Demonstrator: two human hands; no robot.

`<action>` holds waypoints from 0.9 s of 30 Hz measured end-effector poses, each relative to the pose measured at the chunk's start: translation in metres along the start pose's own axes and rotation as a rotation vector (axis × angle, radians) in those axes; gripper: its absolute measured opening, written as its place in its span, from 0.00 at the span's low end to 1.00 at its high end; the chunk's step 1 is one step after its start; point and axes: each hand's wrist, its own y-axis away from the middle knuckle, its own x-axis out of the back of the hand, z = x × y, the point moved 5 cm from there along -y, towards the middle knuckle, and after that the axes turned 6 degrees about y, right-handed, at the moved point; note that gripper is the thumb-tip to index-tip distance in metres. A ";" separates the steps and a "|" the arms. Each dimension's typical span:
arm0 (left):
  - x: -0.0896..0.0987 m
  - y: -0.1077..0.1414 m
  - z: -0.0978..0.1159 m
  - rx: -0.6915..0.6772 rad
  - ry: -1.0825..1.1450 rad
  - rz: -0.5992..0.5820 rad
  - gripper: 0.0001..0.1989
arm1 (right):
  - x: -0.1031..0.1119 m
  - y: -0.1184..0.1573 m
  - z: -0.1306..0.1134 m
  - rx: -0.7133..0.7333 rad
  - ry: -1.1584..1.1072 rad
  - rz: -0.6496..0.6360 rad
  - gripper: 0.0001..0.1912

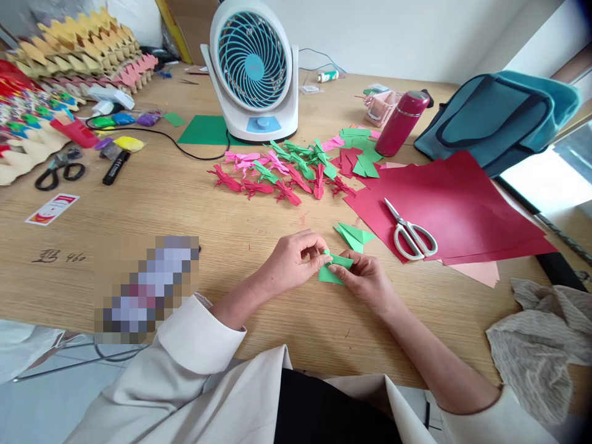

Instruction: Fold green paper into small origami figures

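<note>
From the head view, we pinch the upper-left edge of the green paper (329, 275) in our left hand (296, 259) and grip its right side with our right hand (370, 282), near the folded piece (355, 235). For a crisp crease, we should anchor the right side, align the edges, then press lightly outward; squeezing too hard could crumple it.

Crimson bottle (402, 123), teal bag (504, 117)
</note>
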 end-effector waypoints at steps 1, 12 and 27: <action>0.000 0.000 -0.001 0.021 0.001 0.001 0.05 | 0.000 0.000 0.000 0.011 0.014 -0.006 0.21; 0.006 -0.001 0.003 -0.010 0.008 0.010 0.05 | -0.001 0.001 -0.001 0.057 0.066 -0.056 0.18; -0.004 0.003 -0.005 0.162 0.123 0.034 0.08 | -0.003 0.002 -0.006 0.016 0.009 -0.053 0.17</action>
